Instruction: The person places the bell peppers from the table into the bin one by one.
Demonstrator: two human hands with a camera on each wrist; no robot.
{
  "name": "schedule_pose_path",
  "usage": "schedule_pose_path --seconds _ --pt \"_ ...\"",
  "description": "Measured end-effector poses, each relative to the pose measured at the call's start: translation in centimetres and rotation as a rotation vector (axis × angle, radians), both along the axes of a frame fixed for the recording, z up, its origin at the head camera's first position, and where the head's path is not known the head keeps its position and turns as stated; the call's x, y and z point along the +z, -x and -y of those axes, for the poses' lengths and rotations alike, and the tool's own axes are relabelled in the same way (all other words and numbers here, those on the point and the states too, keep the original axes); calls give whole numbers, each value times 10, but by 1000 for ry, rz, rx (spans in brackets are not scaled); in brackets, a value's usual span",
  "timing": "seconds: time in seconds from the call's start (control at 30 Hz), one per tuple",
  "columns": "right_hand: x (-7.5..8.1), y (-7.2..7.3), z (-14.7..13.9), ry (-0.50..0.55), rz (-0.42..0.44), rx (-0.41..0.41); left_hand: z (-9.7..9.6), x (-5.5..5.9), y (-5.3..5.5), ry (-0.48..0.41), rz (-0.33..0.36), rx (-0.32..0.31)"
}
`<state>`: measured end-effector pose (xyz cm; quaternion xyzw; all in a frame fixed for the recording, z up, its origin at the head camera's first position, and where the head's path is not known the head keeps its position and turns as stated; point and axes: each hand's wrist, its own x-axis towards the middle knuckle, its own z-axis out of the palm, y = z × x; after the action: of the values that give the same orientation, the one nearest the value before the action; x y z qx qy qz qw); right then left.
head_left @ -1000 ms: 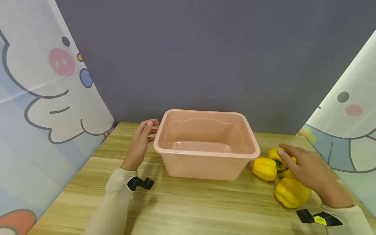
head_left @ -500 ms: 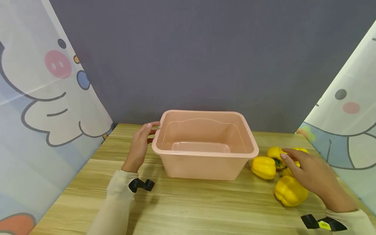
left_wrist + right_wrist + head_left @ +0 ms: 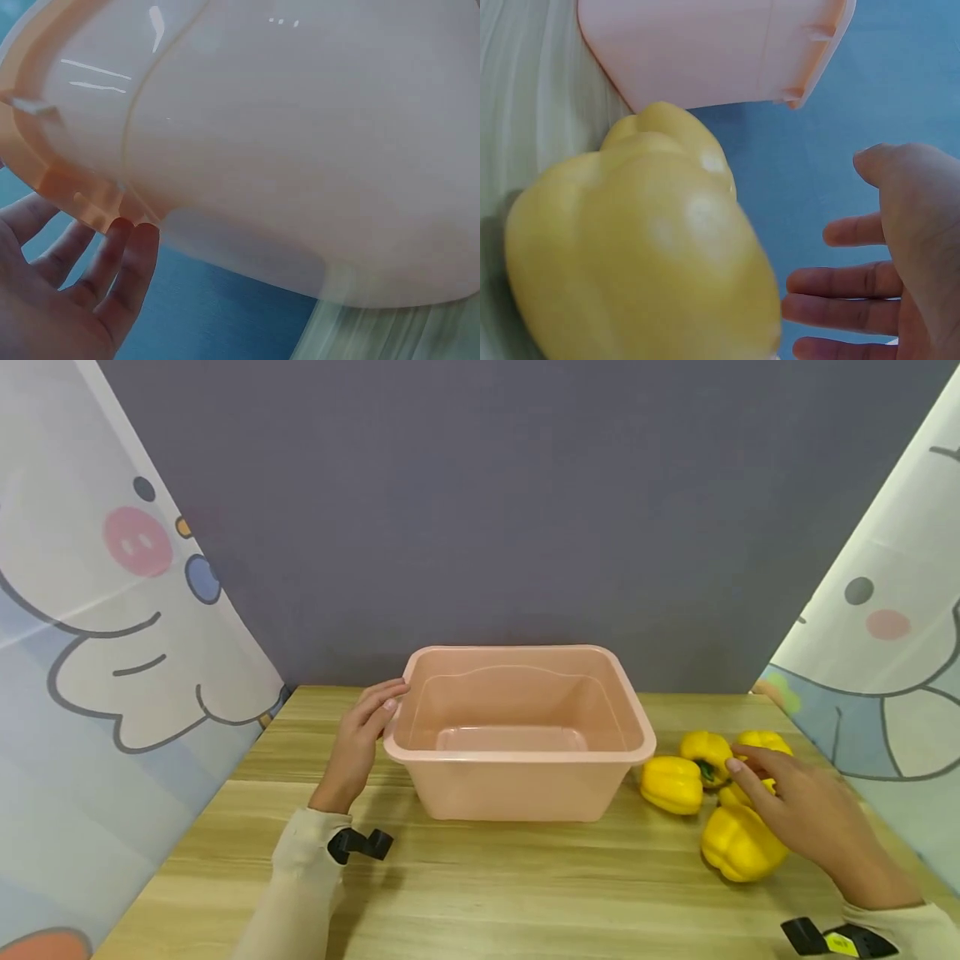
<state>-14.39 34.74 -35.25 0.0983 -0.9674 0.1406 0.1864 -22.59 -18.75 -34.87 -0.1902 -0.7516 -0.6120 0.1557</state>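
A pink plastic basin (image 3: 513, 789) stands on the wooden table near the back wall, with nothing inside it. My left hand (image 3: 352, 752) is at its left side, fingertips right at the rim; the left wrist view shows those extended fingers (image 3: 139, 262) meeting the rim's underside. Several yellow bell peppers lie in a cluster right of the basin. Among them are a front pepper (image 3: 741, 845), a left one (image 3: 671, 785) and one with a green stem (image 3: 705, 750). Over the cluster's right side hovers my right hand (image 3: 810, 818), fingers extended and holding nothing. It partly hides the peppers behind.
Behind the table (image 3: 465, 893) rises a plain grey wall (image 3: 510, 510). Cartoon-printed cloths hang at the left (image 3: 135, 635) and right (image 3: 885, 677). Each wrist carries a black camera mount.
The view has tilted slightly. My left fingers have drawn closer together along the rim. My right hand has moved slightly rightward and lower in the view. The peppers and basin keep their arrangement.
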Motion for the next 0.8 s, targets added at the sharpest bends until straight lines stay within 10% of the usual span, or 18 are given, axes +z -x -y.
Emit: schedule_pose_path --seconds 0.8 --pt "-11 -13 -18 30 19 -57 -2 -8 3 -7 -2 23"
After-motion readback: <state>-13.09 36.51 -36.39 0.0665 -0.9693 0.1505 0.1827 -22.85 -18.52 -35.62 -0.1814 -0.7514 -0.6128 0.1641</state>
